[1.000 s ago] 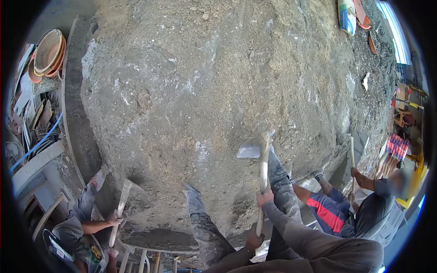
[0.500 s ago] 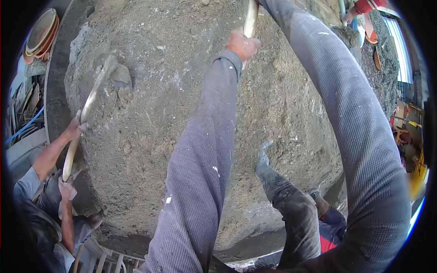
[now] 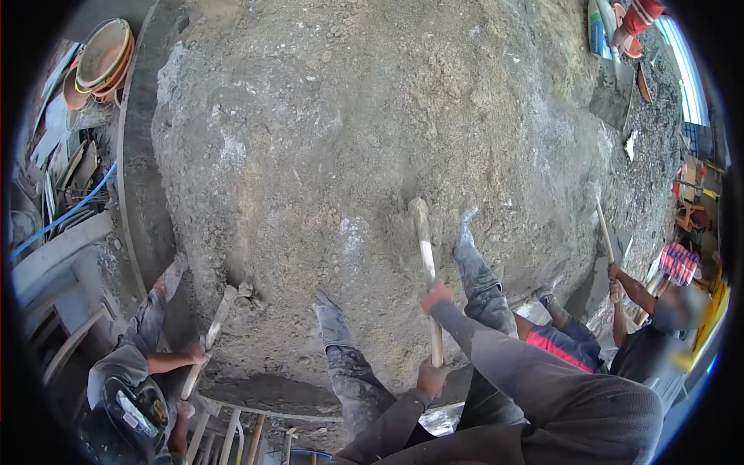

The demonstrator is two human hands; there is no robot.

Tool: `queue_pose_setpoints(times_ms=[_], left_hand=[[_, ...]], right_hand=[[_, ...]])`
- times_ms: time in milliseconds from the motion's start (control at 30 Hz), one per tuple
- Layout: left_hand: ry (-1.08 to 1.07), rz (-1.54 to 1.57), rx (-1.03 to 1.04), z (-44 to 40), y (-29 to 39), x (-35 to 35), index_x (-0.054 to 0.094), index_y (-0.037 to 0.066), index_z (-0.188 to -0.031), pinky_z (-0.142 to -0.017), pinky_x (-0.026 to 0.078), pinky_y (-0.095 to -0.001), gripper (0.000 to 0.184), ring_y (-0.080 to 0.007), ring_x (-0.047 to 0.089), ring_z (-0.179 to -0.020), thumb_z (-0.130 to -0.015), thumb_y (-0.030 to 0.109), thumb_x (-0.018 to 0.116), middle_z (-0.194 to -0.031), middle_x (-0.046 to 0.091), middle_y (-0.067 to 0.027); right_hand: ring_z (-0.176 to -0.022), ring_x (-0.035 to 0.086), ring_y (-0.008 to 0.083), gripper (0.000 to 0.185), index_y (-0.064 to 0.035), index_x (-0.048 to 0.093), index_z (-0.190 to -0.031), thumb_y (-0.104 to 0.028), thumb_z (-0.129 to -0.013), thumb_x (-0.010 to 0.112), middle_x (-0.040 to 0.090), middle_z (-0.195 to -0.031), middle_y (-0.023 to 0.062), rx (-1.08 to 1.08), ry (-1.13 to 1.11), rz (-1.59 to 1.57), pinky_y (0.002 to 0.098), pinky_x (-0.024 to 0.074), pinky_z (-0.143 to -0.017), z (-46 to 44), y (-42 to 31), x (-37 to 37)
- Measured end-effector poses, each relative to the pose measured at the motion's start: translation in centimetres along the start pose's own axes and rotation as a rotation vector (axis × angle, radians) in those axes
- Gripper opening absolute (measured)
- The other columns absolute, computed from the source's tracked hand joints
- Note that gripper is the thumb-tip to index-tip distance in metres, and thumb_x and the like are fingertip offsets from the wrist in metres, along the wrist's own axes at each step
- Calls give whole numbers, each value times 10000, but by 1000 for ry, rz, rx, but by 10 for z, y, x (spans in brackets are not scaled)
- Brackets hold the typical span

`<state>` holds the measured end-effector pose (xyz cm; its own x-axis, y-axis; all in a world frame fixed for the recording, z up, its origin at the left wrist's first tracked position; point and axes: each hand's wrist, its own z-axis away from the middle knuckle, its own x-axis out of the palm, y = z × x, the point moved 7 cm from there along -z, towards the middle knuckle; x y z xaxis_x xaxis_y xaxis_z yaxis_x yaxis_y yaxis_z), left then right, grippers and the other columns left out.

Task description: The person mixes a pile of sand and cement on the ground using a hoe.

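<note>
My right hand (image 3: 436, 297) is closed around the middle of a long wooden handle. Lower down, near its butt end, my left hand (image 3: 432, 378) grips the same handle. It belongs to what looks like a hoe (image 3: 428, 260), whose far end rests in a broad bed of grey-brown sandy mix (image 3: 310, 155). The hoe's blade is not visible, apparently sunk in the mix. My dusty legs and boots (image 3: 341, 329) stand at the near side of the bed, on either side of the handle.
At left a co-worker grips another hoe (image 3: 213, 333). A co-worker at right holds a long-handled tool (image 3: 604, 225). Top right, a red-sleeved person (image 3: 642, 14) holds a shovel (image 3: 614, 89). Stacked rubber tubs (image 3: 105, 54) and a blue hose (image 3: 70, 213) lie at left.
My hands and the hoe have come down from the top of the view toward my legs. The left co-worker's hoe has also moved nearer to that person. More of the right co-worker shows now.
</note>
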<state>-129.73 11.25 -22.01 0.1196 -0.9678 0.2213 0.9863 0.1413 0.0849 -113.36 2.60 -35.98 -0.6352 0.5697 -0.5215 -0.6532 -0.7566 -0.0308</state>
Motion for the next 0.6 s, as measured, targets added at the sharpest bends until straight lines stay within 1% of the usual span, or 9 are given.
queue_pose_setpoints(times_ms=[100,167,200,267,367,467,500,533,600], left_hand=[[71,-525,-226,66,-155,-16,643,19,-1093,-727,529,-491,490,-398,683,-836,-704,312,695,-862,679,-250],[202,-512,-42,89,-162,-3,630,13,-944,-636,524,-432,379,-305,686,-705,-702,291,719,-728,667,-170],[111,-423,-194,88,-165,1,653,50,-1033,-800,515,-485,408,-399,662,-925,-718,307,684,-963,684,-214],[11,-452,-160,59,-143,-2,627,25,-1052,-755,512,-493,405,-421,654,-900,-764,305,674,-917,666,-259],[161,-335,485,-23,-25,-7,590,27,-1154,-692,515,-498,403,-457,637,-819,-799,203,663,-834,650,-269],[132,-281,853,-89,216,-6,565,-16,-1173,-726,517,-436,384,-419,645,-890,-814,95,645,-912,647,-263],[246,-344,1026,-111,288,-8,566,-17,-1170,-721,523,-427,372,-418,652,-856,-820,89,634,-909,645,-262],[244,-338,1142,-132,365,-13,564,-20,-1171,-675,533,-408,372,-379,670,-768,-820,82,632,-869,648,-241],[193,-329,1089,-150,505,-27,566,-39,-1131,-734,538,-447,399,-390,660,-837,-771,97,670,-938,645,-263]], right_hand=[[-1037,634,385,458,-24,591,-1154,-237,-753,651,656,-1086,242,267,-135,-75,425,500,-914,111,108,81],[-1029,636,389,468,-8,582,-1158,-228,-750,650,653,-1080,253,360,-189,48,429,507,-897,131,159,110],[-1029,636,389,468,-8,582,-1158,-228,-750,650,653,-1080,253,360,-219,77,429,507,-897,141,133,89],[-1015,637,404,476,5,576,-1150,-228,-743,655,644,-1075,275,278,-97,-71,436,517,-861,105,105,64],[-928,648,436,458,36,554,-1088,-267,-766,674,659,-941,278,-97,235,-36,453,522,-810,25,-4,-34],[-876,640,447,457,42,522,-1085,-285,-801,667,645,-952,275,-382,403,-336,464,502,-833,-66,-169,-173],[-783,668,379,459,57,513,-1090,-293,-831,659,646,-907,252,-484,453,-417,440,537,-748,-93,-230,-220],[-518,594,145,390,91,503,-1097,-215,-882,616,604,-783,137,-590,470,-487,302,470,-397,-111,-297,-267],[-488,629,195,398,141,530,-1037,-209,-864,610,643,-776,167,-742,558,-457,318,520,-463,-141,-416,-348]])
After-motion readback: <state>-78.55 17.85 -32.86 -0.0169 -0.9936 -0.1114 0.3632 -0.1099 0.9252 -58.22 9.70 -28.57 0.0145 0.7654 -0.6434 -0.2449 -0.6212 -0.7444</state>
